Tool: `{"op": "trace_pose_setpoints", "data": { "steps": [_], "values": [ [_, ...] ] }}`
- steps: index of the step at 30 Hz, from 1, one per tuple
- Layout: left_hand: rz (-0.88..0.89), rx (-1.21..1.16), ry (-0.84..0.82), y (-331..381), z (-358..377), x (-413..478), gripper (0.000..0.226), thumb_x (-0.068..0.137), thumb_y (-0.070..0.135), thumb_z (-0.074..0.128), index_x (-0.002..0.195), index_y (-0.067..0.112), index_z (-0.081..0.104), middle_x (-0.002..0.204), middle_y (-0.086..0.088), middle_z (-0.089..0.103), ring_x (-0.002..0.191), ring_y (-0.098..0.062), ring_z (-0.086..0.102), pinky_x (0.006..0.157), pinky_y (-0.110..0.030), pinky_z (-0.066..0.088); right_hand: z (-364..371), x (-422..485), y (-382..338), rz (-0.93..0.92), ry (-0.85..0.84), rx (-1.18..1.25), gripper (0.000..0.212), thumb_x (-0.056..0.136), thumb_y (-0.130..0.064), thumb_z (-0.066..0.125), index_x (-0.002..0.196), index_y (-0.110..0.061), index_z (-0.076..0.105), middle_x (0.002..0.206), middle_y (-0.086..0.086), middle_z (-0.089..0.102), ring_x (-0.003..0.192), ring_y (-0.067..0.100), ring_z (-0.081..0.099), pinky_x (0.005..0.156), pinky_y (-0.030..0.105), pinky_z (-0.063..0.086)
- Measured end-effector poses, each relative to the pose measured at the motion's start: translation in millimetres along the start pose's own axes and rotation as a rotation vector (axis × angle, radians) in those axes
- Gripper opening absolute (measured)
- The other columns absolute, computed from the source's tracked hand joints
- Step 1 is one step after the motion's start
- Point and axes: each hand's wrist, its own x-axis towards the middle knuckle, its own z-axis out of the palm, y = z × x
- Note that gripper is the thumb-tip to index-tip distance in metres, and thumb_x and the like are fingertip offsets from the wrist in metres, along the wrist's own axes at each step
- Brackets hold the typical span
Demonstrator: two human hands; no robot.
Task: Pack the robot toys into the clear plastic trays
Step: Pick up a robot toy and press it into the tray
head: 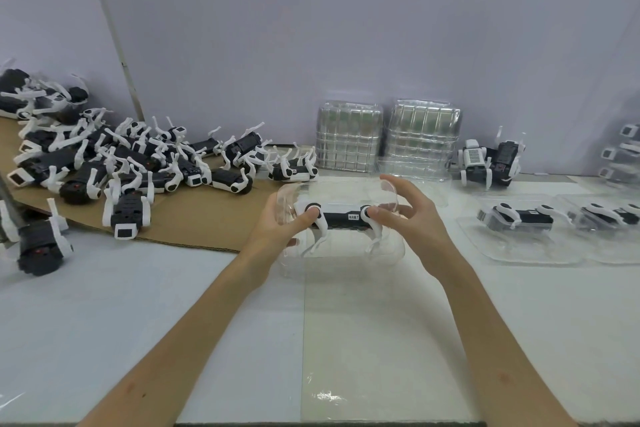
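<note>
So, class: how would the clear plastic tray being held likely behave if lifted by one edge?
Probably light and flexible: the clear plastic tray is thin, see-through sheet, so one edge may bend. Likely slippery, given its glossy glare. The robot toy inside could make it sag.

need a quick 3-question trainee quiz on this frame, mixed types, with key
1. Multiple choice: how many stacks of empty trays stand by the back wall? A) one B) two C) four
2. True or false: the left hand and the right hand together hold a clear tray with one robot toy in it.
3. Fill in: the pile of loose robot toys lies on a sheet of ____.

Key: 1 B; 2 true; 3 cardboard.
</note>
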Motion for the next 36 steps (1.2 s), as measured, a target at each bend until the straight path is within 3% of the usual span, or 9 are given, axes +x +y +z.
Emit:
{"op": "trace_pose_setpoints", "data": {
  "steps": [5, 8, 10, 13, 18, 24, 27, 31, 36],
  "values": [
    [0.065, 0.001, 0.060, 1, 1, -2, 0.074, 0.072, 0.043, 0.084, 0.136, 0.033, 0.048, 0.120, 0.010, 0.063, 0.107, -0.018, 0.064, 0.081, -0.031, 0.053, 6, 0, 2, 0.084, 0.028, -0.027, 0.086, 0.060, -0.057, 0.079, 0.138, -0.039, 0.047, 0.128, -0.022, 0.051, 0.106, 0.000, 0.062, 0.079, 0.018, 0.045],
    [0.112, 0.002, 0.108, 2, 4, -1, 0.073, 0.067, 0.039, 0.079, 0.133, 0.032, 0.049, 0.098, 0.014, 0.067, 0.088, -0.010, 0.065, 0.072, -0.023, 0.052, 6, 1, 6, 0.216, -0.004, -0.100, 0.099, 0.057, -0.068, 0.073, 0.144, -0.034, 0.039, 0.131, -0.011, 0.054, 0.113, 0.011, 0.061, 0.099, 0.037, 0.048],
    [0.127, 0.001, 0.134, 1, 3, 1, 0.080, 0.066, 0.038, 0.080, 0.138, 0.027, 0.047, 0.108, 0.001, 0.064, 0.089, -0.016, 0.064, 0.079, -0.029, 0.051, 5, 0, 6, 0.287, -0.067, -0.104, 0.101, 0.056, -0.070, 0.071, 0.144, -0.030, 0.041, 0.123, -0.005, 0.063, 0.109, 0.014, 0.064, 0.103, 0.043, 0.048],
    [0.148, 0.003, 0.122, -1, 1, 2, 0.084, 0.067, 0.038, 0.080, 0.142, 0.024, 0.043, 0.118, -0.010, 0.060, 0.089, -0.019, 0.062, 0.086, -0.036, 0.049, 3, 0, 5, 0.283, -0.133, -0.032, 0.091, 0.057, -0.063, 0.076, 0.137, -0.029, 0.049, 0.101, -0.008, 0.073, 0.094, 0.009, 0.068, 0.099, 0.040, 0.050],
    [0.189, 0.026, 0.109, -2, 3, 2, 0.068, 0.071, 0.036, 0.078, 0.132, 0.030, 0.048, 0.103, 0.010, 0.067, 0.072, 0.003, 0.066, 0.069, -0.011, 0.050, 3, 2, 7, 0.217, -0.038, -0.021, 0.089, 0.052, -0.065, 0.079, 0.131, -0.032, 0.053, 0.106, -0.004, 0.070, 0.087, 0.010, 0.069, 0.081, 0.033, 0.049],
    [0.235, 0.126, 0.166, 0, 5, -1, 0.077, 0.069, 0.045, 0.077, 0.136, 0.028, 0.044, 0.121, 0.006, 0.057, 0.083, 0.013, 0.061, 0.074, -0.006, 0.046, 3, 3, 10, 0.189, 0.047, -0.054, 0.084, 0.055, -0.065, 0.078, 0.129, -0.034, 0.055, 0.109, -0.004, 0.067, 0.092, 0.010, 0.063, 0.081, 0.027, 0.041],
    [0.219, 0.184, 0.220, -1, 3, 0, 0.090, 0.065, 0.053, 0.078, 0.142, 0.025, 0.043, 0.125, 0.002, 0.058, 0.092, -0.003, 0.063, 0.079, -0.018, 0.049, 6, 3, 10, 0.182, 0.080, -0.049, 0.077, 0.061, -0.060, 0.081, 0.129, -0.034, 0.055, 0.112, -0.003, 0.065, 0.098, 0.010, 0.064, 0.075, 0.024, 0.041],
    [0.209, 0.174, 0.238, -2, 2, 1, 0.079, 0.066, 0.050, 0.084, 0.133, 0.028, 0.050, 0.125, -0.001, 0.064, 0.096, -0.019, 0.068, 0.092, -0.039, 0.055, 7, 5, 11, 0.197, 0.077, -0.019, 0.067, 0.073, -0.050, 0.082, 0.131, -0.031, 0.055, 0.111, -0.002, 0.065, 0.094, 0.012, 0.062, 0.076, 0.026, 0.040],
    [0.167, 0.164, 0.036, 2, 5, -4, 0.093, 0.057, 0.056, 0.084, 0.135, 0.051, 0.034, 0.129, 0.032, 0.045, 0.102, 0.009, 0.061, 0.077, -0.009, 0.050, 6, 5, 9, 0.198, 0.079, 0.056, 0.062, 0.074, -0.048, 0.080, 0.127, -0.030, 0.056, 0.104, 0.001, 0.067, 0.085, 0.010, 0.066, 0.074, 0.029, 0.047]
  ]
}}
